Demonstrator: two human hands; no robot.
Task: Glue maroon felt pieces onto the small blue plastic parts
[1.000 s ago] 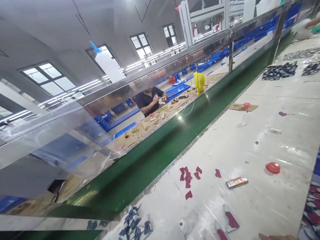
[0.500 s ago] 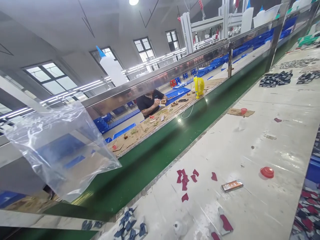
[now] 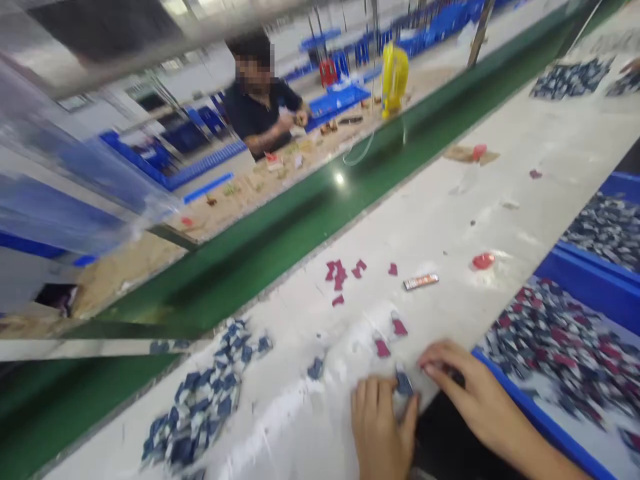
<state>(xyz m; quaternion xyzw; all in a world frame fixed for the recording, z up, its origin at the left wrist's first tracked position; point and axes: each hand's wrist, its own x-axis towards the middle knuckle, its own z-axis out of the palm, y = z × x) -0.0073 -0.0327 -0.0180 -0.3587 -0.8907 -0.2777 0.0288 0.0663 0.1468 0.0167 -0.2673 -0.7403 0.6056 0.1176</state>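
Note:
My left hand (image 3: 383, 427) rests on the white tabletop at the lower middle, fingers stretched forward and thumb apart. Just beyond its thumb and index finger lies a small dark blue and grey piece (image 3: 404, 382). To the right, my right hand (image 3: 465, 393) is over the table's near edge. Its fingers curl toward the thumb and the tips come close together; blur hides whatever may be between them. Two maroon pieces (image 3: 383, 348) lie a little ahead of my hands, and a single dark blue piece (image 3: 315, 368) lies to their left.
A pile of dark blue and grey pieces (image 3: 200, 407) spreads at the left. Blue bins (image 3: 515, 407) of similar pieces stand at the right. A small orange-labelled packet (image 3: 421, 282), a red lid (image 3: 483, 261) and a green belt (image 3: 280, 227) lie ahead. Beyond sits a co-worker (image 3: 260, 113).
The view has swung down and to the right. Both my hands have come into view at the table's near edge, and the blue bins show more fully. The clear plastic bag has shifted left.

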